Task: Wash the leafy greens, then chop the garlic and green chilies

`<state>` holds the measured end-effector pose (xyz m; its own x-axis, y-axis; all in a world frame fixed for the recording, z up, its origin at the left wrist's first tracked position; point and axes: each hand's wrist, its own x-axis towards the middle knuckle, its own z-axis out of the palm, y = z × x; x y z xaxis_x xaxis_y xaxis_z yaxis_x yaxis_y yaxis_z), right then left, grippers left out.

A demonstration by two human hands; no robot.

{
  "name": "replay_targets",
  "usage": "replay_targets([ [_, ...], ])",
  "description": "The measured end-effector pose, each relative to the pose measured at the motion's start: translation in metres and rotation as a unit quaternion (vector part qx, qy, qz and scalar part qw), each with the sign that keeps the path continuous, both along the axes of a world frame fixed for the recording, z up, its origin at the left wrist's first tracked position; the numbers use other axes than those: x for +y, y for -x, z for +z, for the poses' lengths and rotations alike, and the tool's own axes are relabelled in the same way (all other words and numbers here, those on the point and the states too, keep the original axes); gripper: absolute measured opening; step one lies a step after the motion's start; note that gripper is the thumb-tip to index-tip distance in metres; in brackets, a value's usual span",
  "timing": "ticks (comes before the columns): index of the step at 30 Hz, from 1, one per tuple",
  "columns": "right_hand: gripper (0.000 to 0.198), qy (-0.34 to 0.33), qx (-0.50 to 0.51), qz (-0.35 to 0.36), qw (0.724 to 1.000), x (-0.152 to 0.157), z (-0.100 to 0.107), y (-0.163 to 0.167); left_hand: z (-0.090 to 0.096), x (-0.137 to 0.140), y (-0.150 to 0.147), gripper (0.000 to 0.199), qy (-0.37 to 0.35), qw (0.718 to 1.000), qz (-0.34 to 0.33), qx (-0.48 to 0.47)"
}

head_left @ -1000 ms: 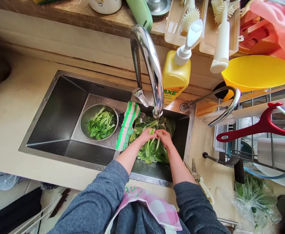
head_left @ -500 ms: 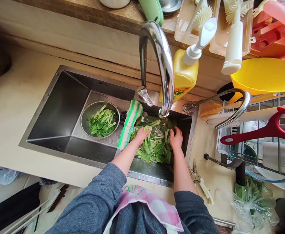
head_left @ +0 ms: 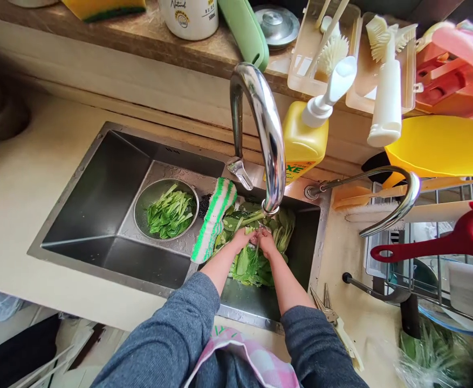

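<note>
My left hand [head_left: 241,238] and my right hand [head_left: 266,242] are together over the right sink basin, fingers curled in among leafy greens [head_left: 256,270]. Both look closed on stems, though the fingertips are partly hidden by leaves. The greens lie loose in the basin, below the chrome faucet [head_left: 274,161]. A green-and-white striped cloth [head_left: 214,221] hangs over the divider beside my left hand. In the left basin sits a round mesh strainer [head_left: 139,221] holding a heap of greens [head_left: 169,213].
Behind the sink stands a yellow soap bottle [head_left: 304,137] with a white pump. A thin curved tap [head_left: 412,188] rises at the right, near a wire dish rack [head_left: 438,293]. Pliers [head_left: 337,323] lie on the right counter, and a wooden shelf [head_left: 139,40] runs along the back.
My right hand has moved left from the basin's right side to meet my left hand, which has shifted slightly right. The view has tilted upward a little, showing more of the shelf.
</note>
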<state>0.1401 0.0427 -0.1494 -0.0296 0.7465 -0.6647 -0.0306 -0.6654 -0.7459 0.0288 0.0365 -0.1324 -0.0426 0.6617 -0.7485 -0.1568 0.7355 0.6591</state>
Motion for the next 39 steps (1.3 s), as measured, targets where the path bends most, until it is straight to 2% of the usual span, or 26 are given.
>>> replay_targets([
  [6, 0.043, 0.029, 0.031, -0.035, 0.998, 0.003, 0.001, -0.002, -0.006, 0.004, -0.005, 0.034, -0.032, 0.999, 0.008, 0.021],
  [13, 0.038, 0.039, 0.012, -0.053, 0.998, -0.001, -0.006, -0.007, -0.007, -0.002, -0.003, 0.026, 0.006, 0.999, 0.016, -0.037],
  [18, 0.038, 0.035, 0.020, -0.032, 0.999, -0.003, 0.005, -0.005, -0.004, -0.003, -0.003, 0.020, -0.008, 1.000, 0.019, -0.017],
  [22, 0.039, 0.010, 0.015, 0.001, 1.000, 0.000, 0.011, -0.004, -0.006, -0.001, -0.001, 0.023, -0.020, 0.999, 0.028, 0.003],
  [31, 0.033, 0.001, 0.004, 0.016, 1.000, -0.003, 0.002, -0.007, -0.017, -0.009, 0.002, 0.017, 0.009, 0.998, 0.027, 0.051],
  [35, 0.034, -0.002, 0.035, 0.028, 0.999, -0.010, 0.008, -0.004, -0.021, -0.010, 0.000, 0.018, 0.002, 0.997, 0.029, 0.072],
  [39, 0.047, 0.016, 0.101, 0.007, 0.995, -0.014, 0.007, -0.006, -0.021, -0.007, 0.001, 0.020, -0.004, 0.996, 0.031, 0.081],
])
